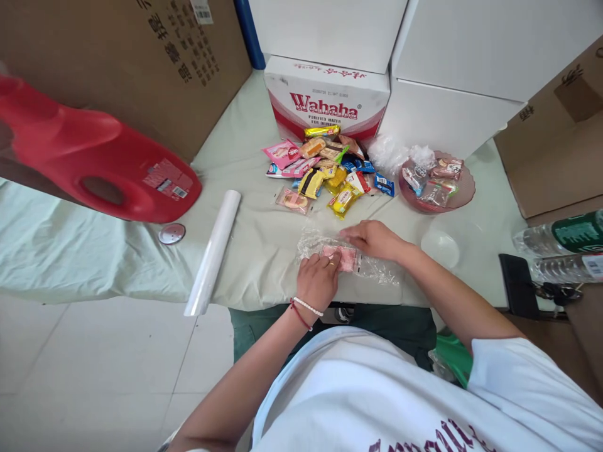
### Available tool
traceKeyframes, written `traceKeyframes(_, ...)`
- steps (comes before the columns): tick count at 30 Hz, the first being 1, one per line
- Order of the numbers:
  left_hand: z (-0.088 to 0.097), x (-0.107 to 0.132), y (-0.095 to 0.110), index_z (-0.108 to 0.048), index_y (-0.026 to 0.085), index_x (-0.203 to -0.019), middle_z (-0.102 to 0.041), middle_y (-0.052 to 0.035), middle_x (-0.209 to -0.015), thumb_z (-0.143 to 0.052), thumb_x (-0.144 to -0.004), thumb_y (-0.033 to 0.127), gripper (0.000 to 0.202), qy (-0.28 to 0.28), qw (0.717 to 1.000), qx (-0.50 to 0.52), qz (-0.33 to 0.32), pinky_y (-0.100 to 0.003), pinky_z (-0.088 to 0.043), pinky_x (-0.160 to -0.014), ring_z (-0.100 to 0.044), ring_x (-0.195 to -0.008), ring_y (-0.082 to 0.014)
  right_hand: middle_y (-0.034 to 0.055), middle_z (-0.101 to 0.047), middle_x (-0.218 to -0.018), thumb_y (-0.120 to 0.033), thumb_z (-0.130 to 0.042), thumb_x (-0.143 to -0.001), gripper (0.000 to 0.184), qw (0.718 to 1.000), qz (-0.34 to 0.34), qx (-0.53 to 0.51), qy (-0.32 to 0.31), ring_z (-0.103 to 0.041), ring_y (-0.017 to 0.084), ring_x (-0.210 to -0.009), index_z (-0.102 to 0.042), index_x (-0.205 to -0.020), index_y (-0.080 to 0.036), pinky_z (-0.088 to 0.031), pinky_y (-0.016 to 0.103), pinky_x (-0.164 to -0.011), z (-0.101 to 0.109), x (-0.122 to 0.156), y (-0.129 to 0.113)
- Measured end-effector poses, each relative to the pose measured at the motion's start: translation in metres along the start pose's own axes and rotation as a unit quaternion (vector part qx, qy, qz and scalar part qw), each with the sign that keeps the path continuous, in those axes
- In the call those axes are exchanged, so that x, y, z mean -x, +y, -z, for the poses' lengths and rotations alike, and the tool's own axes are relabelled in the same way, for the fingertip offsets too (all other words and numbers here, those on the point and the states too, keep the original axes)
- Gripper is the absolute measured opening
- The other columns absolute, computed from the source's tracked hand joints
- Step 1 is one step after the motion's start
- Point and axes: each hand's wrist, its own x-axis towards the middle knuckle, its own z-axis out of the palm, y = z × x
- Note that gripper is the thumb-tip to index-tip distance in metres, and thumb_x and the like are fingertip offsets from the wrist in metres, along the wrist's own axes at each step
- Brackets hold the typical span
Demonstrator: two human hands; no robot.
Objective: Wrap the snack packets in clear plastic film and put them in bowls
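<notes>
A small pink wrapped snack (pixel 347 258) lies on a crumpled sheet of clear plastic wrap (pixel 379 270) near the table's front edge. My left hand (pixel 318 279), with a white bead bracelet and a red cord at its wrist, presses its fingers down on the snack's left end. Just beyond the snack, the fingers of my right hand (pixel 374 240) are drawn together at the wrap's far side; the fingertips are slightly blurred. To the left lies a white roll of plastic wrap (pixel 214 251).
Several packaged snacks (pixel 325 166) are heaped before a Wahaha carton (pixel 330 103). A pink bowl (pixel 464 194) holds wrapped pieces, with a clear container (pixel 440 248) in front. A red jug (pixel 113 163) stands left; bottles (pixel 570 267) and a black phone (pixel 518 285) lie right.
</notes>
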Motion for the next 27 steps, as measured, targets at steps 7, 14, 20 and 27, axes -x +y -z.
traceKeyframes(7, -0.007, 0.012, -0.031, -0.076, 0.022, -0.085, -0.074, -0.0077, -0.079, -0.053, -0.095, 0.024, 0.025, -0.002, 0.967, 0.253, 0.034, -0.04, -0.05, -0.082, -0.067, -0.086, -0.0244, 0.0123, -0.068, -0.119, -0.016, -0.042, -0.104, 0.063, 0.959, 0.093, 0.241, -0.118, -0.058, 0.025, -0.106, -0.035, -0.165, -0.031, -0.046, 0.03, -0.079, -0.032, 0.045, -0.024)
traceKeyframes(14, -0.005, 0.012, -0.064, -0.071, 0.017, -0.12, -0.072, -0.0161, -0.123, -0.033, -0.104, 0.048, 0.052, 0.218, 0.88, 0.257, 0.336, -0.054, -0.044, -0.113, -0.062, -0.124, -0.0299, 0.0141, -0.062, -0.127, -0.017, -0.04, -0.104, 0.065, 0.96, 0.068, 0.256, -0.092, -0.052, 0.029, -0.113, -0.032, -0.165, -0.038, -0.049, 0.034, -0.084, -0.055, 0.053, -0.032)
traceKeyframes(20, -0.013, -0.011, -0.055, -0.067, 0.021, -0.083, -0.066, -0.0166, -0.132, -0.073, -0.078, 0.046, 0.026, 0.177, 0.926, 0.188, 0.276, -0.062, -0.037, -0.119, -0.048, -0.14, -0.0391, 0.0135, -0.064, -0.122, -0.017, -0.041, -0.103, 0.06, 0.972, 0.053, 0.219, -0.072, -0.054, 0.029, -0.109, -0.045, -0.159, -0.038, -0.049, 0.035, -0.083, -0.053, 0.054, -0.032)
traceKeyframes(27, -0.003, -0.005, -0.01, -0.062, 0.023, -0.082, -0.071, -0.0023, -0.083, -0.059, -0.085, 0.022, 0.004, 0.176, 0.938, 0.222, 0.198, -0.034, -0.056, -0.078, -0.066, -0.077, -0.0188, 0.012, -0.062, -0.124, -0.011, -0.045, -0.102, 0.058, 0.982, 0.069, 0.166, -0.05, -0.054, 0.026, -0.113, -0.051, -0.155, -0.034, -0.048, 0.036, -0.092, -0.06, 0.054, -0.023)
